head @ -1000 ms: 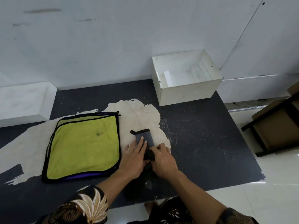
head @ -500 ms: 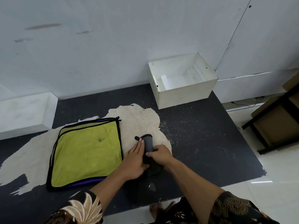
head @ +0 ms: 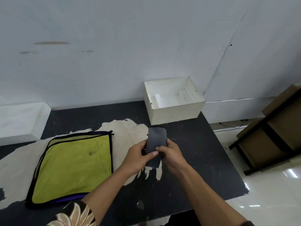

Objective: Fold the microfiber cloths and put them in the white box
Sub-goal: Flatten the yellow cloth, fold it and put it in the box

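A small folded dark grey cloth (head: 157, 138) is held up off the dark mat, a little in front of the white box (head: 176, 111). My left hand (head: 138, 154) pinches its left side with the thumb across the front. My right hand (head: 171, 154) grips its right edge. The white box stands open at the far edge of the mat against the wall, with only white inserts visible inside. A stack of yellow-green cloths (head: 73, 165) with black and purple trim lies flat on the mat to the left.
The dark mat (head: 195, 168) has a large worn pale patch under the cloths. A white block (head: 21, 121) sits at the far left by the wall. A dark-framed shelf with cardboard boxes (head: 275, 137) stands on the tiled floor to the right.
The grey cloth was pressed flat on the mat by both hands; now both hands have lifted it and carried it forward toward the white box. The camera has tilted up.
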The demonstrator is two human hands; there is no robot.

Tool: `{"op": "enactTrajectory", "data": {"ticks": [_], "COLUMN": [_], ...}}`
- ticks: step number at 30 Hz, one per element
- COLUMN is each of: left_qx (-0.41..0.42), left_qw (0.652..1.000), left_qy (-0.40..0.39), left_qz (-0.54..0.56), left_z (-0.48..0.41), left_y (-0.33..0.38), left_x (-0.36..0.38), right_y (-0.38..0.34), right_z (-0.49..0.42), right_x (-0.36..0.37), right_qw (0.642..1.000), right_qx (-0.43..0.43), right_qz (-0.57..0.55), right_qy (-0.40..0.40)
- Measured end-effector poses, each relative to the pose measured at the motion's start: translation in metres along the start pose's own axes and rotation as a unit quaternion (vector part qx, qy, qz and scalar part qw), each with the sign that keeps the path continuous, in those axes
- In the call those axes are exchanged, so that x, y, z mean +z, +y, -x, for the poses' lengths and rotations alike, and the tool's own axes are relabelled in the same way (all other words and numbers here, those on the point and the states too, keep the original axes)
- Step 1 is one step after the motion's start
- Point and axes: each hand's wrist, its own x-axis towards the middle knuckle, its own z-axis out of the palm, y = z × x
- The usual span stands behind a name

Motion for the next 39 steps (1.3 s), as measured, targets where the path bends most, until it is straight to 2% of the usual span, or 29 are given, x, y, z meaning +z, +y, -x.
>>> {"op": "enactTrajectory", "data": {"ticks": [5, 10, 17, 22, 27, 31, 35, 37, 39], "left_qx": [0.065, 0.098, 0.059, 0.037, 0.036, -0.009, -0.085, -0.135, -0.179], "left_qw": [0.995, 0.990, 0.988, 0.989, 0.990, 0.990, 0.984, 0.980, 0.975], "left_qy": [0.005, 0.004, -0.018, -0.031, 0.020, 0.078, 0.081, 0.061, 0.040], "left_qz": [-0.074, -0.097, -0.139, -0.141, -0.136, -0.119, -0.133, -0.130, -0.128], "left_z": [-0.021, -0.038, -0.070, -0.105, -0.159, -0.227, -0.287, -0.312, -0.328], "left_y": [0.032, 0.055, 0.080, 0.097, 0.134, 0.158, 0.150, 0.132, 0.111], "left_x": [0.018, 0.041, 0.072, 0.079, 0.080, 0.082, 0.072, 0.067, 0.065], "right_y": [-0.041, -0.075, -0.104, -0.128, -0.186, -0.238, -0.259, -0.257, -0.248], "right_z": [0.002, -0.003, -0.033, -0.071, -0.139, -0.204, -0.263, -0.290, -0.309], "right_x": [-0.024, -0.045, -0.077, -0.092, -0.110, -0.115, -0.119, -0.121, -0.121], "right_qw": [0.997, 0.990, 0.988, 0.985, 0.985, 0.977, 0.936, 0.896, 0.835], "right_qx": [-0.059, -0.100, -0.114, -0.119, -0.119, -0.139, -0.151, -0.131, -0.125], "right_qz": [-0.020, -0.008, -0.018, 0.016, 0.073, 0.141, 0.312, 0.421, 0.535], "right_qy": [0.053, 0.098, 0.107, 0.120, 0.102, 0.075, 0.061, 0.047, 0.026]}}
